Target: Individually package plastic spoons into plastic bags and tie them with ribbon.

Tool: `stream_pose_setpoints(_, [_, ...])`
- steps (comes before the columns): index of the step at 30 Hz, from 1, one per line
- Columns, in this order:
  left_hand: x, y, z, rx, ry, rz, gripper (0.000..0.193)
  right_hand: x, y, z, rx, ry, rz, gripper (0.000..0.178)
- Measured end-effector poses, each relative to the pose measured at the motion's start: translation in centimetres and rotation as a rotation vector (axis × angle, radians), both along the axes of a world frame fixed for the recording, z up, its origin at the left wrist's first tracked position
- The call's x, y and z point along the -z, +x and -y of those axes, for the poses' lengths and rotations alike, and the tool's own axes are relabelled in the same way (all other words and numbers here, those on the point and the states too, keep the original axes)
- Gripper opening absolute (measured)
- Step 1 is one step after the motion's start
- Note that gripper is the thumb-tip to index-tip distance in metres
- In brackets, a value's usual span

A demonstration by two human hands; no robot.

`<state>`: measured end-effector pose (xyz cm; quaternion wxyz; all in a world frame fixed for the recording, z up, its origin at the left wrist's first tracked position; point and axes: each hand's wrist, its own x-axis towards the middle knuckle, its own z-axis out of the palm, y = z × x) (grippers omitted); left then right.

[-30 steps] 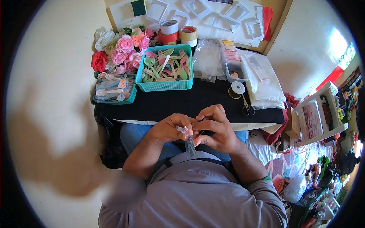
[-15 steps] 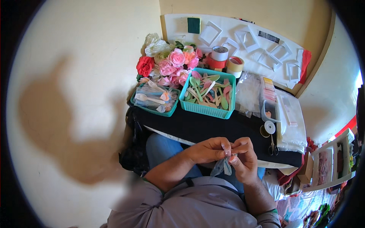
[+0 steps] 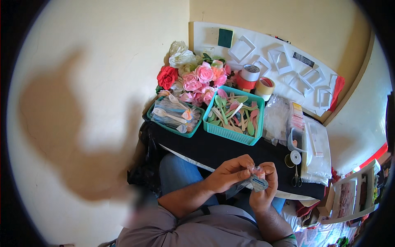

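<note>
Turned since the earlier frame, a clear packet (image 3: 259, 184) is gripped by left hand (image 3: 231, 173) and right hand (image 3: 269, 191); large basket (image 3: 230, 135) is filled with loose cutlery (image 3: 250, 128), small basket (image 3: 197, 128) with wrapped cutlery (image 3: 170, 116).

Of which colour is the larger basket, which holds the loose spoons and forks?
The larger basket is turquoise; it shows best in the head view.

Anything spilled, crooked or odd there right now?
Nothing looks spilled or plainly broken. The white frames on the white board sit at mismatched angles, and spoons and forks lie jumbled in the larger basket. The left hand and right hand hold a plastic bag.
</note>
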<state>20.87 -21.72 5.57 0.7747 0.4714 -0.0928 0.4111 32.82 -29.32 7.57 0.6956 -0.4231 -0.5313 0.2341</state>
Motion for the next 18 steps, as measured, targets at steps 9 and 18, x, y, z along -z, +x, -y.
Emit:
stream_pose_setpoints(9, [0.2, -1.6, -0.9, -0.04, 0.154, 0.018, 0.012, 0.7, -1.8, 0.9, -0.242, -0.099, -0.264, 0.011])
stream_pose_setpoints(18, [-0.9, -1.8, 0.0, 0.046, 0.157, -0.138, 0.014, 0.9, 0.1, 1.3, 0.19, 0.156, 0.396, 0.014])
